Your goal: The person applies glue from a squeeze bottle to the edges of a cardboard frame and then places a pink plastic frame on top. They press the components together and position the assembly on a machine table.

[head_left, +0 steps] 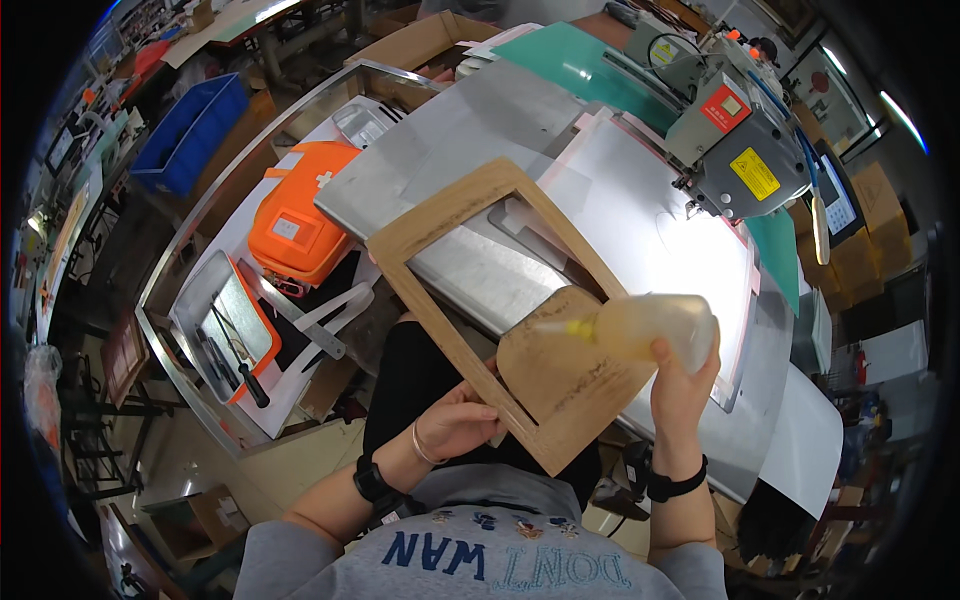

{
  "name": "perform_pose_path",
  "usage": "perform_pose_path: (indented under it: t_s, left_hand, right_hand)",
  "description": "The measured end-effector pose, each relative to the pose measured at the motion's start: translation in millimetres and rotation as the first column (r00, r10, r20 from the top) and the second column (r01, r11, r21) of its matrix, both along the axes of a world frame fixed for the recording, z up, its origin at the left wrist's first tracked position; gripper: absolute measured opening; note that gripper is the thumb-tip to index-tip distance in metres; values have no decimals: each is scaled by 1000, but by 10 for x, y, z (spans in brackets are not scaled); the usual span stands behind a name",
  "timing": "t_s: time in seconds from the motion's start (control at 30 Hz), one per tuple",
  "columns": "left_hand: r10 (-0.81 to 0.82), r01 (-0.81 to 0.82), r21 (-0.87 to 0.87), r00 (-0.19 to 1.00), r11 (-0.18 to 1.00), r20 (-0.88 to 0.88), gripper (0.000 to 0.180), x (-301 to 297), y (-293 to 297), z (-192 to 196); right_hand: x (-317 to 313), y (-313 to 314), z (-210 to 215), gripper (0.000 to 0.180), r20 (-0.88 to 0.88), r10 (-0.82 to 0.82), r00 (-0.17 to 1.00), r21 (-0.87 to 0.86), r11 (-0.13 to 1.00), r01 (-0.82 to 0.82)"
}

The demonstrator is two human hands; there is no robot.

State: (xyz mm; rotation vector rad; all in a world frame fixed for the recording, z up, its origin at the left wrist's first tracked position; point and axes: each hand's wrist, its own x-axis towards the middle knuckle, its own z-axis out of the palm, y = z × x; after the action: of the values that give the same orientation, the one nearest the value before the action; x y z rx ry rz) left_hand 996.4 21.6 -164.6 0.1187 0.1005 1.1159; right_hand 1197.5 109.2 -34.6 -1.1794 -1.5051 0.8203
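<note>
My left hand (458, 422) grips the near left edge of a flat brown board frame (590, 405), its fingers closed at the rim. A large cut-out opens the far part of the frame, and a rounded tongue of board reaches into it. Dark smudges mark the brown surface. In my right hand (683, 385) is a translucent squeeze bottle (665, 325) with yellowish contents. Its pale yellowish nozzle points left, over the rounded part of the board; whether the tip touches is unclear. The frame is tilted above my lap and the edge of the metal worktable (480, 275).
A grey industrial sewing machine (745, 165) lights a white sheet (640, 210) at the right. Left of the worktable lie an orange zip case (305, 215), an orange-rimmed tray (265, 350) with tools, and a metal ruler (300, 320). Farther left is a blue crate (165, 165).
</note>
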Motion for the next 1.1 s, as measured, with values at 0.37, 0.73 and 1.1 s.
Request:
perform_pose_path:
  t_s: [0.37, 0.73, 1.1]
  left_hand:
    - [-3, 1, 36, 999, 999, 50, 72, 9, -3, -59]
    - [-2, 1, 68, 1000, 998, 11, 75, -16, 20, 15]
    - [-7, 8, 29, 999, 1000, -52, 81, -15, 41, 39]
  right_hand:
    - [-133, -152, 30, 66, 78, 133, 988, -107, 986, -124]
    - [88, -49, 265, 72, 64, 211, 975, -173, 965, -197]
    - [7, -54, 168, 69, -6, 220, 975, -200, 955, -217]
